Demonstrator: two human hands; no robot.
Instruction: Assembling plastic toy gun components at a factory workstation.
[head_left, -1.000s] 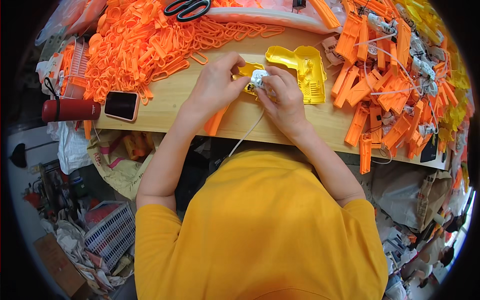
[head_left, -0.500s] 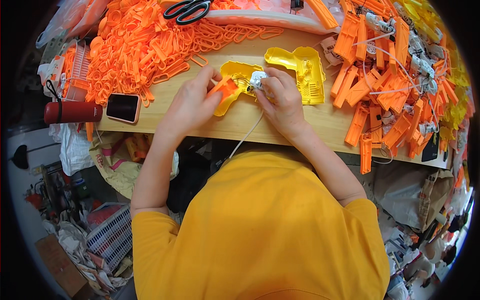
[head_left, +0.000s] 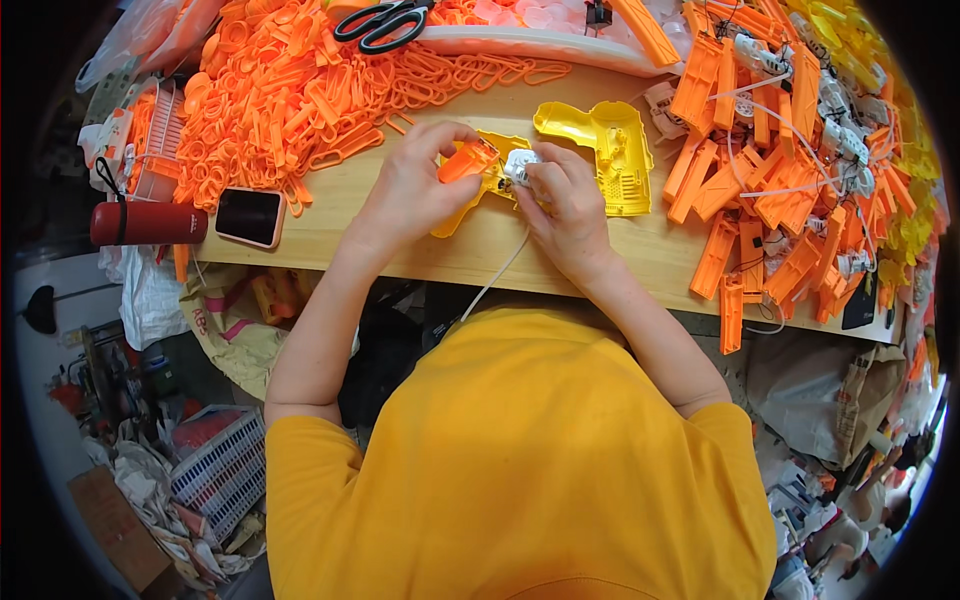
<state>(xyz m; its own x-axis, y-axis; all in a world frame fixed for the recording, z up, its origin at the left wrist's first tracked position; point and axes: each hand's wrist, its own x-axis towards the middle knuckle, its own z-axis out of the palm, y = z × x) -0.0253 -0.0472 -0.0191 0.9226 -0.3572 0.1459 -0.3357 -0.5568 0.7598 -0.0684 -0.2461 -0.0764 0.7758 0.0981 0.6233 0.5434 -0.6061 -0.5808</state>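
Orange plastic (head_left: 470,160) is held in the person's left grip (head_left: 410,187). The right grip (head_left: 572,205) pinches a small white part (head_left: 519,164). Under them, one yellow shell (head_left: 460,216) lies on the wooden surface (head_left: 640,250), with a second yellow shell (head_left: 625,165) beside it.

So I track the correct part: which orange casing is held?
The orange casing in the left hand, over the left yellow shell half; the heaped orange casings at the right are in neither hand.

We hold a tilted orange piece (head_left: 468,161) beside a small white module (head_left: 519,166), over a yellow shell half (head_left: 456,219).
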